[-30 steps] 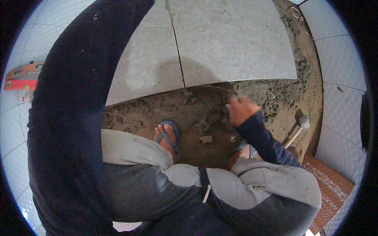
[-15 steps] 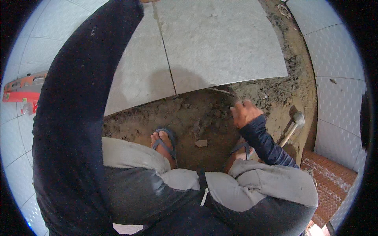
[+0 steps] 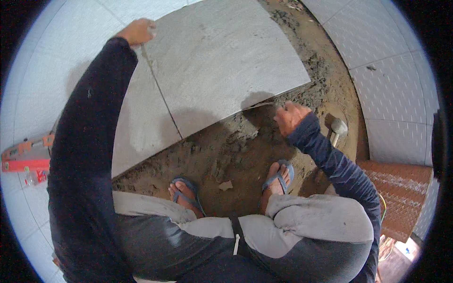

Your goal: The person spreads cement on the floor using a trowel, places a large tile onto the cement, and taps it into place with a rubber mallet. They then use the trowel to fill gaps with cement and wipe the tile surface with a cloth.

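Note:
My left hand (image 3: 140,32) is at the far edge of the large grey tiles (image 3: 217,56), near their seam, with fingers curled; what they grip is unclear. My right hand (image 3: 291,118) is closed around a thin tool (image 3: 264,104), which reaches along the near tile edge over wet, lumpy mortar (image 3: 245,155); its handle is mostly hidden by my fingers. A pale-headed mallet (image 3: 339,127) with a light handle lies on the bedding right of that hand. Both my sandalled feet rest on the mortar below the tiles.
White tiled surfaces (image 3: 387,89) border the work on both sides. A red level (image 3: 23,165) and orange tool (image 3: 28,147) are at the far left. A brown patterned mat or board (image 3: 394,193) is at the lower right, beside wires and debris. A small chip (image 3: 225,185) lies between my feet.
The view has shifted, bringing my left hand into sight at the far tile edge. The tiles appear more to the left, and my right hand sits a little higher in the picture.

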The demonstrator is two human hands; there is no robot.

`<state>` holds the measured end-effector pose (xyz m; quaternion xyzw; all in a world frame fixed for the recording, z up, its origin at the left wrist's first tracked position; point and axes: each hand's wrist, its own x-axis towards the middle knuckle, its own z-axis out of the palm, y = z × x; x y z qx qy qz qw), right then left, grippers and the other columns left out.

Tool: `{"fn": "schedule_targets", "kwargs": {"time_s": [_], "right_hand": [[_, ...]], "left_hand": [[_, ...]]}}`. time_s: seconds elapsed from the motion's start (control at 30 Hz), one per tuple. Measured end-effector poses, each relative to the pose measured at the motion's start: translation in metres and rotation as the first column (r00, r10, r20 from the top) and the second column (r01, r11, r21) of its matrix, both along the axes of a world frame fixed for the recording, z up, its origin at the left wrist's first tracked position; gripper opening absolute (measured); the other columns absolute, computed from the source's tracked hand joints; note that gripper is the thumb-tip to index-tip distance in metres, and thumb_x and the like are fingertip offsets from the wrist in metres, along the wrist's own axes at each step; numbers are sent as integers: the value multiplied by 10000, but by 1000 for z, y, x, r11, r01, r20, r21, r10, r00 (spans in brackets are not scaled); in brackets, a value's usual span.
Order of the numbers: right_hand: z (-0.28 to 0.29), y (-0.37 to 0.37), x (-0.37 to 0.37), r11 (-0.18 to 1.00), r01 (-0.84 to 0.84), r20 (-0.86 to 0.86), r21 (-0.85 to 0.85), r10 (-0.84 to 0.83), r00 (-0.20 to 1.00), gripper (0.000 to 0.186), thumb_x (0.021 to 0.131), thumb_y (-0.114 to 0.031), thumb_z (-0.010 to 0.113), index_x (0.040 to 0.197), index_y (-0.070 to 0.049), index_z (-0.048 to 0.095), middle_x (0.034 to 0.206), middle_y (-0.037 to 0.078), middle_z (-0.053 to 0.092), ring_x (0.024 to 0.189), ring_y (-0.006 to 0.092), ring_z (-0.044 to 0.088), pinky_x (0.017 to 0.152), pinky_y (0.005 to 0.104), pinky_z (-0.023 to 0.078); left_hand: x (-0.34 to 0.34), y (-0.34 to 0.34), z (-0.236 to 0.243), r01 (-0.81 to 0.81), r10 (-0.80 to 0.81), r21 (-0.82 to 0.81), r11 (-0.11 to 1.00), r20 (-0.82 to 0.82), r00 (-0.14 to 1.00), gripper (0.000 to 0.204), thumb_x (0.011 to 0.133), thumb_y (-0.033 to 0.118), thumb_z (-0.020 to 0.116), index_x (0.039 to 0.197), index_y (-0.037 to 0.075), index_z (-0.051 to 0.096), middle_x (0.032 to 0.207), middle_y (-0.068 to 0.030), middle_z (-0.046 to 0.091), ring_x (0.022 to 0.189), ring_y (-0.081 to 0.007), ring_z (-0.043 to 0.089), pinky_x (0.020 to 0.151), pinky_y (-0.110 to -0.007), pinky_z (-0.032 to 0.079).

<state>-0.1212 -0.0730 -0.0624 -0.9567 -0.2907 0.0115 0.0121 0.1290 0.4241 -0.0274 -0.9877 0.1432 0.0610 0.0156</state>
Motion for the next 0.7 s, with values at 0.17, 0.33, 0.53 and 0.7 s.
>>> {"fn": "schedule_targets", "kwargs": {"time_s": [0.17, 0.33, 0.53, 0.7], "right_hand": [[44, -119, 39, 905, 359, -32, -229, -375, 926, 246, 816, -302, 662, 949, -96, 679, 770, 186, 654, 741, 375, 664, 634, 491, 539], [77, -194, 23, 662, 733, -42, -153, -746, 665, 380, 784, -274, 704, 1106, -75, 676, 885, 203, 697, 852, 389, 689, 774, 497, 559], [62, -166, 108, 590, 769, -500, 246, -602, 622, 477, 776, -241, 741, 1178, -28, 596, 840, 153, 671, 617, 248, 667, 597, 385, 550], [73, -120, 236, 545, 737, -704, 400, -333, 627, 500, 823, -237, 733, 1239, -17, 565, 794, 126, 656, 533, 171, 603, 492, 340, 498]], "left_hand": [[-4, -33, -27, 52, -53, -15, 999, -73, 996, 500, 884, 325, 689, 1311, 87, 589, 1350, -176, 564, 1273, -340, 518, 1082, -437, 403], [3, -157, -67, 43, -40, -277, 960, 16, 999, 524, 925, 371, 637, 1351, 77, 556, 1435, -159, 505, 1322, -334, 477, 1108, -449, 376], [80, -310, -115, -50, 141, -368, 928, 224, 964, 565, 992, 390, 490, 1455, 70, 440, 1544, -129, 377, 1451, -286, 305, 1182, -530, 206], [98, -329, -136, -133, 245, -330, 934, 323, 914, 582, 1001, 364, 450, 1507, 88, 367, 1568, -83, 355, 1471, -249, 272, 1187, -553, 165]]}}
